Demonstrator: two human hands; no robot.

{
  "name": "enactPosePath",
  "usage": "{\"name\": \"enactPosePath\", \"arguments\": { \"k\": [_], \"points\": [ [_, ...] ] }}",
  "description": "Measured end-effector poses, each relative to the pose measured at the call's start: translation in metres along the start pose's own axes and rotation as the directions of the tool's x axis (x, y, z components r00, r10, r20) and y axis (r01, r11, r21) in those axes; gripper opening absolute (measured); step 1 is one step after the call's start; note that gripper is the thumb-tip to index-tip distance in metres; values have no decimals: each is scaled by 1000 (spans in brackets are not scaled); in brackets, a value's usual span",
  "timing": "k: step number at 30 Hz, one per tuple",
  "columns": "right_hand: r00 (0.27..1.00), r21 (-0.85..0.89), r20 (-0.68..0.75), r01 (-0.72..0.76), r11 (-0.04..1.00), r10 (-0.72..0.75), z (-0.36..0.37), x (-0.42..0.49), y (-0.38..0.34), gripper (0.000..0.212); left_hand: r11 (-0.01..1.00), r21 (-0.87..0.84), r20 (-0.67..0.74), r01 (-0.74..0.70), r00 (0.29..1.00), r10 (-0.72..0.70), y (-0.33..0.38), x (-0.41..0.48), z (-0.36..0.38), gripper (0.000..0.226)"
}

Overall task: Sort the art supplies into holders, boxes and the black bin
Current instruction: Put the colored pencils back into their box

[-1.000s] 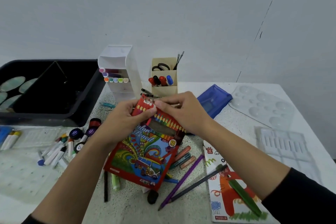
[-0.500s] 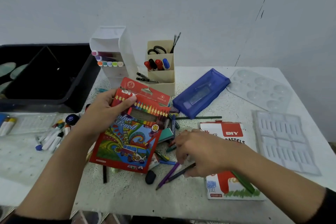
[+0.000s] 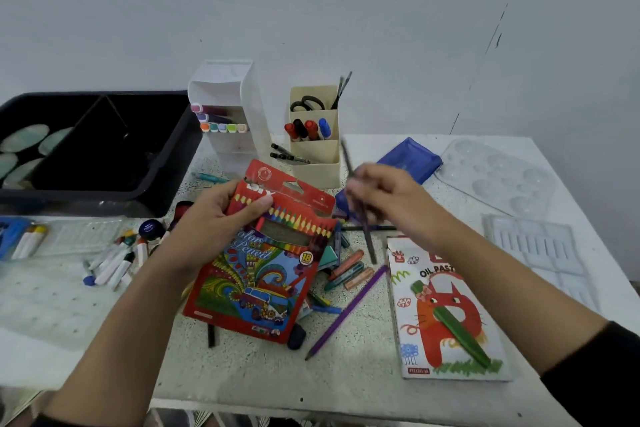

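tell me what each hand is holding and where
Left hand grips the pencil box near its open top end. Right hand pinches a dark pencil around its middle, though it is blurred.

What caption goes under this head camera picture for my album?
Left hand grips the pencil box while the right hand holds a dark pencil beside it.
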State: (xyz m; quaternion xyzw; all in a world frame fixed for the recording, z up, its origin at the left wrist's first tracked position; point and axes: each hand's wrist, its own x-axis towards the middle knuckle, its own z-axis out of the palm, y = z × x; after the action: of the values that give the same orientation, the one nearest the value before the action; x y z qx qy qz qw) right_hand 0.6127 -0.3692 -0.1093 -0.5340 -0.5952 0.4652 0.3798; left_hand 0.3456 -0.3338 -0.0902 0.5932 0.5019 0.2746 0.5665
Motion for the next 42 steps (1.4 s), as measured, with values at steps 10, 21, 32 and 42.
{"name": "enactPosePath", "arguments": {
  "k": [10, 21, 32, 42],
  "points": [
    [974, 595, -192, 20, 803, 119, 41, 46, -13, 16, 999, 32, 51, 9, 999, -10, 6, -7, -2, 25],
    [995, 466, 44, -103, 879, 93, 50, 51, -25, 10, 997, 76, 52, -23, 998, 19, 18, 0, 4, 19],
    [957, 274, -280, 153, 950, -73, 36, 53, -39, 25, 993, 117, 106, -30, 994, 18, 24, 9, 4, 25],
    [964, -518, 78, 258, 815, -255, 46, 45, -43, 49, 977, 151, 24, -148, 989, 146, 34, 15, 1, 18]
  ]
}}
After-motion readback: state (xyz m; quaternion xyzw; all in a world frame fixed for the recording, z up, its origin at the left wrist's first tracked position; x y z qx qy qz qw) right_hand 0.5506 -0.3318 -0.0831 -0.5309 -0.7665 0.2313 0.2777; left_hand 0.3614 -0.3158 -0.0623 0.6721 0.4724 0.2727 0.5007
